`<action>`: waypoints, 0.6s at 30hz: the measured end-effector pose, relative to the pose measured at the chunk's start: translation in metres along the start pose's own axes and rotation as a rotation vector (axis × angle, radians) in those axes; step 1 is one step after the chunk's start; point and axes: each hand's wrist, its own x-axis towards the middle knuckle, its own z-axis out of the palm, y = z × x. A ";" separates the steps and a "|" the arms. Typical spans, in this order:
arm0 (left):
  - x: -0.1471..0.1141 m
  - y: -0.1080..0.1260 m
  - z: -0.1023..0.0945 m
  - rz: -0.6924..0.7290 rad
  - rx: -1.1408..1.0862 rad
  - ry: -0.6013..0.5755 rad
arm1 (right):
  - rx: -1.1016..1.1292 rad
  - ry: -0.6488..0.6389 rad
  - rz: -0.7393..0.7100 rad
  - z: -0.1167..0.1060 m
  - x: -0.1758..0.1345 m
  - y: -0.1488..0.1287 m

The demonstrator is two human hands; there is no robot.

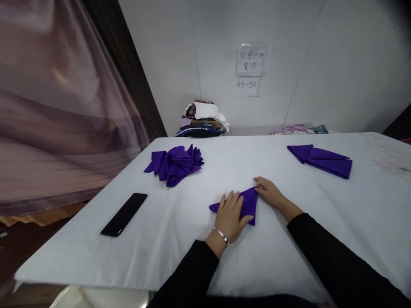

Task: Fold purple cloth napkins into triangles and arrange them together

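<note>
Purple napkin (248, 204): folded to a pointed shape, lying on the white-covered bench (180, 252) to the right of the phone (124, 214), the landmark for all positions below. Narrow tip toward the phone; broad end away from the phone.

Left hand (228, 218): right of the phone, palm down across the middle of the napkin. Grip wide, fingers spread, nothing clasped. Placement apparently suited to pressing the layers flat and preventing slip on the cover; judgement from posture only.

Right hand (271, 194): farther right of the phone, fingertips at the far corner of the broad end. Thumb and fingers near this corner; cannot tell from this angle: grip pinched on the cloth or merely touching. Placement probably useful for controlling the corner, with the middle left to the opposite palm.

Bunched purple cloth (176, 164): beyond the phone and somewhat to the right, loose, many-pointed, apart from the napkin.

Folded purple cloth (330, 164): well to the right of the phone and farther back, apart from both hands. Wide spacing likely helpful for working room.

Fabric stack (204, 122): beyond the phone, to the right, by the far edge of the bench.
</note>
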 end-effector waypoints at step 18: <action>-0.031 -0.019 -0.008 -0.381 -0.019 0.059 | -0.042 -0.098 -0.019 0.000 0.002 0.004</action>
